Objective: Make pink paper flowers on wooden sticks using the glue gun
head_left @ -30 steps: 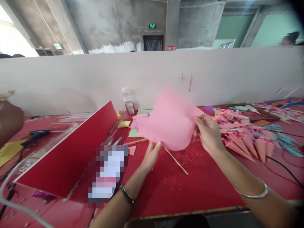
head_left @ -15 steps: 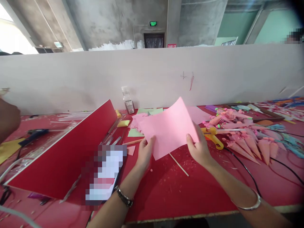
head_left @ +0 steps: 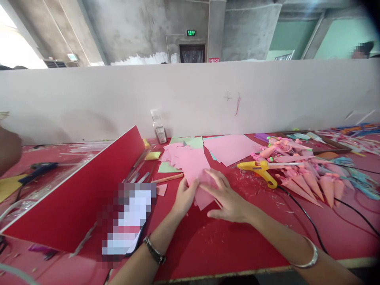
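A sheet of pink paper (head_left: 194, 162) is held over the red table in front of me, and it looks folded over into a narrower shape. My left hand (head_left: 184, 196) grips its lower left edge, thumb on top. Against the right side of the sheet lies my right hand (head_left: 228, 198), its fingers spread and their tips touching the paper. A thin pale stick (head_left: 218, 204) on the table is mostly covered by the paper and my right hand. Just left of the sheet lie a wooden pencil (head_left: 170, 178) and a small pink paper scrap (head_left: 162, 190).
A yellow glue gun (head_left: 261, 170) with a black cord lies right, beside piled pink paper cones (head_left: 308, 182). More pink sheets (head_left: 231, 147) lie behind. At left are a phone (head_left: 130, 221), a red board (head_left: 77, 198) and another person's arm (head_left: 8, 150). A bottle (head_left: 159, 128) stands behind.
The pink sheet has gone from spread wide between both hands to a narrower, folded-looking shape. My right hand has moved left across it, and its fingers have spread from their grip.
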Demonstrator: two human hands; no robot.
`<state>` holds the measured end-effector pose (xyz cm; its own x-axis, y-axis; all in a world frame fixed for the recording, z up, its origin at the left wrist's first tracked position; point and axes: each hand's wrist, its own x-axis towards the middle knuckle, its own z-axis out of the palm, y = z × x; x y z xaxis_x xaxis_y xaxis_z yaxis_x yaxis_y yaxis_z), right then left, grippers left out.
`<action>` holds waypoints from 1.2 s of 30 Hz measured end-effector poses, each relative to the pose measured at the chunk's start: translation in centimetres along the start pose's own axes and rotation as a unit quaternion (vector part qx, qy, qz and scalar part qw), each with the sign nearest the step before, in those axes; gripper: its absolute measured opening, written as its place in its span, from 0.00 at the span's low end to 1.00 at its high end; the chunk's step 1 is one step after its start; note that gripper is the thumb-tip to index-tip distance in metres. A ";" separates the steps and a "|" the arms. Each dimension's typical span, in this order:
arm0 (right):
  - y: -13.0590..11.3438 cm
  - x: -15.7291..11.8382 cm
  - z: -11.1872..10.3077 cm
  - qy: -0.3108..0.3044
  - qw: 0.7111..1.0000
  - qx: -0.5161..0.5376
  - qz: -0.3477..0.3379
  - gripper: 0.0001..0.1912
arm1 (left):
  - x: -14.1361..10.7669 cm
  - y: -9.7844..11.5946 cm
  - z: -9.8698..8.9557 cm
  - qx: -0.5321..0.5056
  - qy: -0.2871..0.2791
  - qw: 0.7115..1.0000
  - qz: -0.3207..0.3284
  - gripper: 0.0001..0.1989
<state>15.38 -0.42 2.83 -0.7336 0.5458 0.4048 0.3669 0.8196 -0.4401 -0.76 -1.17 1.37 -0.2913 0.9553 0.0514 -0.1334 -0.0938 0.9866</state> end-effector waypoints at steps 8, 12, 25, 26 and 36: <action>1.2 0.3 -0.1 0.143 0.876 0.445 0.123 0.28 | 0.0 0.2 -0.2 0.056 -0.047 0.997 0.001 0.17; 0.7 0.3 0.0 0.123 0.853 0.472 0.184 0.19 | 0.0 0.0 -0.2 0.054 -0.064 0.996 -0.036 0.18; 0.9 0.0 0.8 0.215 0.812 0.470 0.271 0.16 | -1.9 2.2 0.2 0.048 -0.302 0.937 -0.170 0.17; 1.0 0.0 0.9 0.215 0.814 0.466 0.272 0.15 | -1.8 2.2 0.2 0.053 -0.304 0.935 -0.173 0.16; 1.2 0.0 0.6 0.212 0.838 0.430 0.258 0.16 | -1.4 1.6 0.3 0.090 -0.264 0.953 -0.120 0.14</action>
<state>15.51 0.48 1.78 -0.2669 0.9519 0.1505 -0.1096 0.1252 -0.9861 -0.25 -2.54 2.91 0.2512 0.9556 -0.1541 0.0414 0.1484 0.9881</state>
